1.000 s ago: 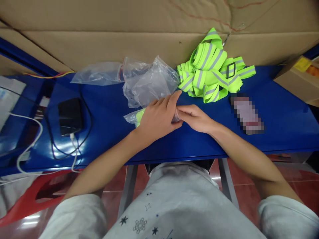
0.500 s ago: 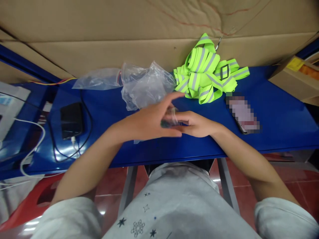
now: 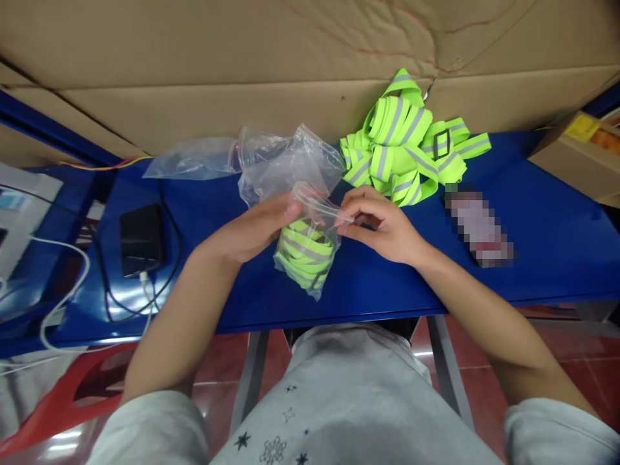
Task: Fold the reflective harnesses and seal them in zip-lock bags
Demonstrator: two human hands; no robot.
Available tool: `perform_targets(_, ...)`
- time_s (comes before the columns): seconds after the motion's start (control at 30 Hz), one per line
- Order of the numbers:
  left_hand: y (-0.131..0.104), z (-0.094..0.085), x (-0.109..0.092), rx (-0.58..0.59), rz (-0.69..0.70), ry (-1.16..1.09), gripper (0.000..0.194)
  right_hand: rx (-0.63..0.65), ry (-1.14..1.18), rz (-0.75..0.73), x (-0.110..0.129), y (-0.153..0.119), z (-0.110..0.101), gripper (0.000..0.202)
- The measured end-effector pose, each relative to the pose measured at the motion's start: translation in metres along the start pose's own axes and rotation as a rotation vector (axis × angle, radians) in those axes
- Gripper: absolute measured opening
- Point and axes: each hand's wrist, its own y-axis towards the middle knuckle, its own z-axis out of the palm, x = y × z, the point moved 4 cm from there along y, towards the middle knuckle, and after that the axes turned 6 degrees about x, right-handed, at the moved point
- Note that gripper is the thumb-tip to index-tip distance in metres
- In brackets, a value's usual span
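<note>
Brown cardboard [image 3: 194,45] fills the top of the frame, and below it the blue table [image 3: 378,287] runs right across the middle. Upper right of centre, there's a heap of lime-yellow reflective straps [image 3: 400,145], looped and tangled. Left of that, upper centre, loose clear bags [image 3: 290,171] lie crumpled.

Now to the hands, meeting mid-frame! The left hand [image 3: 256,229] comes in with its thumb at the near side of the filled bag [image 3: 307,255] and its fingers partly hidden behind the plastic, half closed on it. Over on the other side, the right hand [image 3: 385,226] is nearly closed, thumb and forefinger pinching the bag's top edge, the other fingers curled. The bag sits at centre, mouth up, a bundled strap [image 3: 303,248] inside; whether its bottom touches the table, I can't tell.

This looks like work on the bag's mouth, with the strap already in. Whether the mouth is sealed, I can't make out. The next move seems to call for keeping both edges lined up in a light pinch, the strap clear of the opening.
</note>
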Motion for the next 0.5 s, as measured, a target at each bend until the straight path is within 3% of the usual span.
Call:
perform_targets(0.13, -0.003, -0.006, 0.01, 0.017, 0.02, -0.159, 0.071, 0.092, 0.11, -0.015, 0.009, -0.001, 0.001, 0.024)
perform_targets(0.27, 0.0, -0.001, 0.021, -0.034, -0.033, -0.462, 0.06, 0.032, 0.063, -0.046, 0.012, 0.001, 0.0, 0.04)
perform_targets(0.5, 0.005, 0.003, 0.03, -0.088, -0.079, -0.707, 0.06, -0.016, 0.081, 0.001, 0.011, 0.001, -0.014, 0.022)
